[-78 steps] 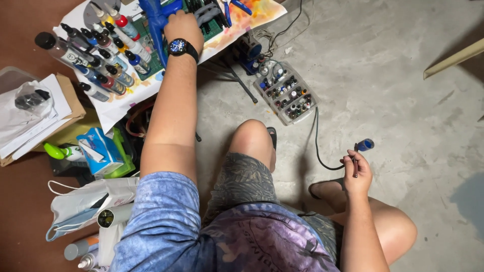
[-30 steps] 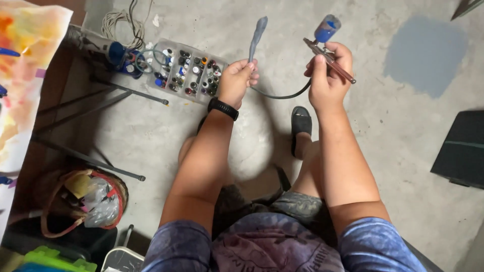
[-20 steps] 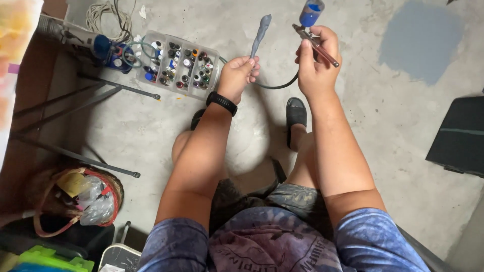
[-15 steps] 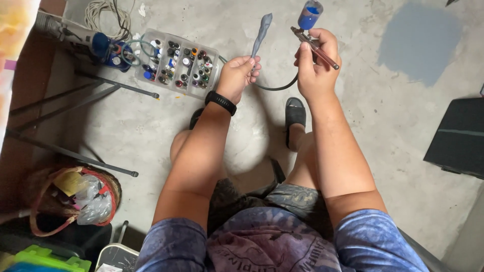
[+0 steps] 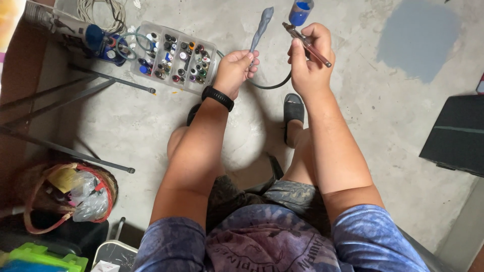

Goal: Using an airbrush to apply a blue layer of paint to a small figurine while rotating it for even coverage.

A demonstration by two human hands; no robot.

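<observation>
My left hand [image 5: 235,70], with a black watch on its wrist, is closed around the lower end of a twisted grey-blue strip of cloth or paper [image 5: 262,27] that points up and away. My right hand [image 5: 308,60] grips an airbrush [image 5: 305,41], a thin metal pen with a blue paint cup [image 5: 300,11] on its tip. A black hose [image 5: 275,83] curves from the airbrush down between both hands. The two hands are held close together above my knees.
A clear compartment box of small paint bottles [image 5: 174,58] lies on the concrete floor at my left hand. Black stand legs [image 5: 75,156] cross the left side. A basket with plastic bags [image 5: 70,194] sits lower left, a black case [image 5: 456,136] at right, a black sandal [image 5: 293,108] below my right hand.
Earlier my left arm reached to the paint table while my right hand held the airbrush low. Now both hands are raised together, left holding the twisted strip. Over the last second they barely shift.
</observation>
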